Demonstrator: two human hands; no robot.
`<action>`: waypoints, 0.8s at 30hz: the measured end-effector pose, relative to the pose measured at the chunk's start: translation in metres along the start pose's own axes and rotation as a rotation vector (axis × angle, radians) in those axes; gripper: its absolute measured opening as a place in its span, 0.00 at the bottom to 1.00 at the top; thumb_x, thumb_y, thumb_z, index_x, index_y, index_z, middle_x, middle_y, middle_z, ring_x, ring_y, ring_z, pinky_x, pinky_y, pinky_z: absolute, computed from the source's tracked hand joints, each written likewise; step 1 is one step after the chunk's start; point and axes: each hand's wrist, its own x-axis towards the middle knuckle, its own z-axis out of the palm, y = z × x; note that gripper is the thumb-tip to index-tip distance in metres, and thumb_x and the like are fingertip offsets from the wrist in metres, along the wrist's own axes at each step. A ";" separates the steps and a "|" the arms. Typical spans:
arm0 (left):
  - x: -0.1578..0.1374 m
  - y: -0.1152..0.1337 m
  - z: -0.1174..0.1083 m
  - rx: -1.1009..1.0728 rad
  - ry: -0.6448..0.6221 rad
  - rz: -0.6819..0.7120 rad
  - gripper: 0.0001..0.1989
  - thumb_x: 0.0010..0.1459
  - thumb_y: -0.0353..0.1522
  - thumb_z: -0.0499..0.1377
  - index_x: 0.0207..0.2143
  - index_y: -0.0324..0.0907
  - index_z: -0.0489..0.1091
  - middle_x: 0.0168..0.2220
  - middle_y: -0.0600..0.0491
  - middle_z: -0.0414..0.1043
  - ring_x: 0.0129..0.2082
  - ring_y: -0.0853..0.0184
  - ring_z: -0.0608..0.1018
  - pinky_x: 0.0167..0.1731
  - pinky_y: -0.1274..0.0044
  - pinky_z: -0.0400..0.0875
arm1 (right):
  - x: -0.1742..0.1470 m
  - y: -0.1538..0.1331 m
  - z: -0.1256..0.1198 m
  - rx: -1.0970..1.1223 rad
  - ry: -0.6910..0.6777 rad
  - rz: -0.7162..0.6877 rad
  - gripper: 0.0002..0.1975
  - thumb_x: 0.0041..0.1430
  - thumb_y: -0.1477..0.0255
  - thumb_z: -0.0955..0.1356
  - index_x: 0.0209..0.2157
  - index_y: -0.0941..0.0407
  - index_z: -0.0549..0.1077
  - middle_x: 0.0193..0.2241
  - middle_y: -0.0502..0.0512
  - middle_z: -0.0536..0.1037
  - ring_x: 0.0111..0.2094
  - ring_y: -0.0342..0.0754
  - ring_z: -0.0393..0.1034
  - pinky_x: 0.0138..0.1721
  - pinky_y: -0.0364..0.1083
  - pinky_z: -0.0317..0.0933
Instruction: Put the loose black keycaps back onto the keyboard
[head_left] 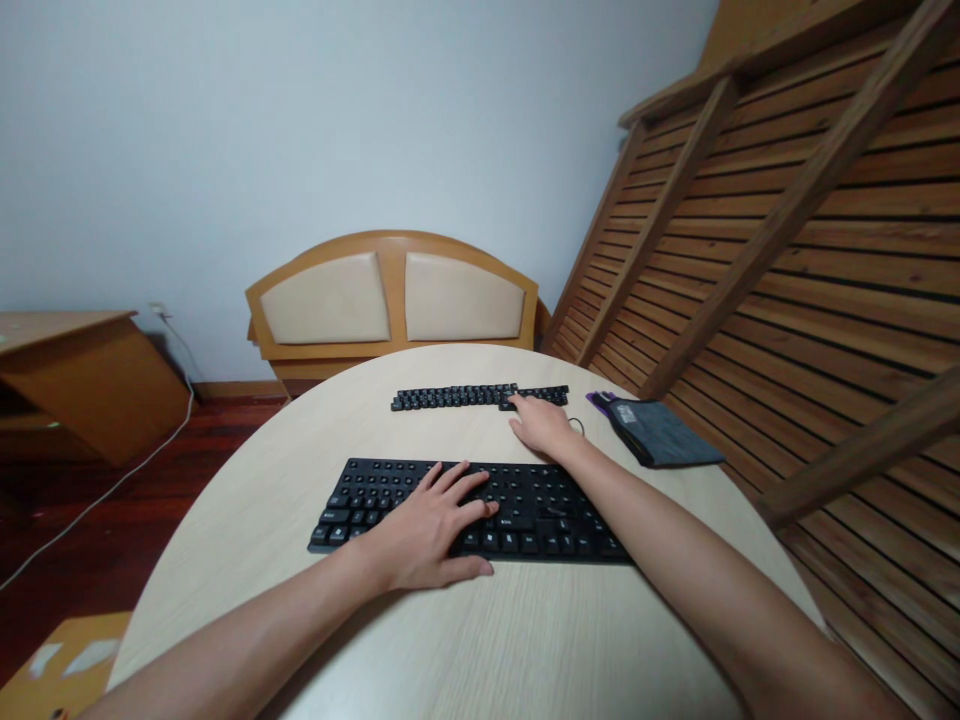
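A black keyboard (517,542) lies flat on the round pale table (525,640). Keycaps stand along its left end and near edge, while smaller bare key posts show over much of its middle and far side. My left hand (431,525) rests over the keyboard with its fingers spread, the thumb down by the near edge. Behind the keyboard, loose black keycaps (442,397) are lined up in rows. My right hand (544,422) reaches across to the right part of these rows, index finger stretched onto the keycaps and thumb apart from it. Its other fingers are partly hidden.
A dark grey pouch (667,433) with something purple (600,400) at its end lies on the right of the table. A cable loop (577,425) shows beside my right wrist. Wooden slats (750,250) lean at the right; a headboard (394,300) stands behind the table.
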 end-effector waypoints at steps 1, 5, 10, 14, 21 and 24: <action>0.000 0.000 0.001 0.001 0.008 0.006 0.32 0.61 0.53 0.59 0.61 0.47 0.63 0.69 0.42 0.53 0.68 0.42 0.54 0.62 0.45 0.52 | 0.002 -0.001 0.001 -0.005 -0.001 0.002 0.21 0.66 0.69 0.63 0.59 0.56 0.67 0.51 0.65 0.76 0.51 0.58 0.72 0.48 0.51 0.64; -0.001 0.000 0.004 0.015 0.028 0.017 0.32 0.62 0.52 0.57 0.62 0.47 0.61 0.69 0.43 0.53 0.69 0.43 0.54 0.62 0.46 0.51 | 0.003 -0.004 0.003 -0.018 0.004 0.007 0.17 0.66 0.70 0.63 0.56 0.55 0.69 0.49 0.64 0.77 0.50 0.57 0.72 0.47 0.51 0.64; -0.001 0.002 0.005 0.043 0.019 0.004 0.32 0.63 0.52 0.56 0.63 0.47 0.60 0.69 0.43 0.53 0.69 0.45 0.54 0.63 0.47 0.50 | -0.007 -0.002 -0.002 -0.011 0.011 -0.034 0.12 0.65 0.70 0.66 0.49 0.56 0.73 0.48 0.63 0.77 0.47 0.57 0.73 0.45 0.50 0.65; -0.001 0.002 0.005 0.063 0.000 -0.005 0.33 0.63 0.53 0.55 0.64 0.46 0.58 0.69 0.43 0.52 0.69 0.45 0.53 0.64 0.48 0.50 | -0.024 0.000 -0.010 0.015 0.027 -0.084 0.10 0.65 0.70 0.66 0.45 0.58 0.75 0.47 0.63 0.78 0.49 0.57 0.73 0.47 0.50 0.64; -0.001 0.001 0.007 0.055 0.004 -0.001 0.34 0.63 0.52 0.56 0.65 0.46 0.57 0.69 0.43 0.52 0.69 0.45 0.53 0.64 0.48 0.49 | -0.073 0.010 -0.030 0.494 0.065 -0.249 0.12 0.67 0.67 0.65 0.45 0.54 0.77 0.43 0.56 0.81 0.45 0.51 0.74 0.48 0.48 0.64; -0.002 0.001 0.007 0.052 0.011 0.002 0.34 0.63 0.52 0.56 0.66 0.47 0.56 0.70 0.44 0.51 0.70 0.46 0.52 0.64 0.49 0.49 | -0.095 0.011 -0.036 0.691 -0.056 -0.315 0.14 0.66 0.64 0.65 0.46 0.55 0.78 0.44 0.56 0.81 0.45 0.51 0.74 0.49 0.49 0.64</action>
